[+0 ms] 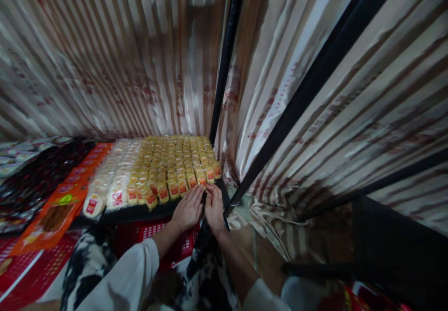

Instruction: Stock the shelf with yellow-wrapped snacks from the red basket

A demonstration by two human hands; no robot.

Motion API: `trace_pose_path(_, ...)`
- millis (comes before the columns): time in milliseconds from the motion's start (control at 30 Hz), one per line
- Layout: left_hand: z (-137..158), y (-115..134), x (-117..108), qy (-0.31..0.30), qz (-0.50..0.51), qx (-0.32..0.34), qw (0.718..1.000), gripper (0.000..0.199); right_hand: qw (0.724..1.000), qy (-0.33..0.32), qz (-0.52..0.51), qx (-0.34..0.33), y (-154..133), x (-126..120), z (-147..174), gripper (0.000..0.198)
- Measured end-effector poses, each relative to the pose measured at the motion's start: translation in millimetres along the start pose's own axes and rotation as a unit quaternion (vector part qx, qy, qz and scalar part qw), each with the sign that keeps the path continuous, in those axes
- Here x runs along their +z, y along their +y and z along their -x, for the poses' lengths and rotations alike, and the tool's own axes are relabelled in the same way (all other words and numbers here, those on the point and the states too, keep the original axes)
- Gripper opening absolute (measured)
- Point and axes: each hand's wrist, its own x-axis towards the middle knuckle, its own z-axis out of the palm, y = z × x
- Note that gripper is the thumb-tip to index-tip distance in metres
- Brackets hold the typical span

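The left hand (189,207) lies flat, palm down, with fingers together, on the near edge of the yellow packets (175,161); these are small wrapped pieces with red labels, packed in tight rows on a dark shelf (140,214) that reaches to the far striped curtain (105,59). The right hand (214,206) is just beside it at the near right corner of the rows, fingers bent down onto the packets, though I cannot tell if it pinches one. Left of them lie paler packets (112,180) and orange packages (66,199), and a red basket (154,236) stands below the shelf.
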Motion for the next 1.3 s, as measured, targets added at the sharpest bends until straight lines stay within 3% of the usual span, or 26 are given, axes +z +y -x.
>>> trace_pose_path(133, 1, 0, 2, 0.006, -0.017, 0.001, 1.000, 0.048, 0.998, 0.025, 0.053, 0.016, 5, 3, -12, 0.039)
trace_pose_path(500, -1, 2, 4, -0.007, -0.019, -0.014, 1.000, 0.049, 0.993, -0.020, 0.115, 0.022, 22, 13, -29, 0.046)
trace_pose_path(833, -1, 1, 0, -0.008, 0.009, -0.015, 1.000, 0.050, 0.994, 0.010, 0.104, -0.041, 9, 7, -22, 0.038)
trace_pose_path(1100, 0, 2, -3, -0.004, 0.005, -0.001, 1.000, 0.039, 0.986, -0.028, 0.166, 0.005, -7, 11, -28, 0.041)
trace_pose_path(1300, 2, 1, -1, -0.003, 0.028, 0.004, 1.000, 0.035, 0.970, -0.047, 0.237, 0.003, -7, 14, -31, 0.040)
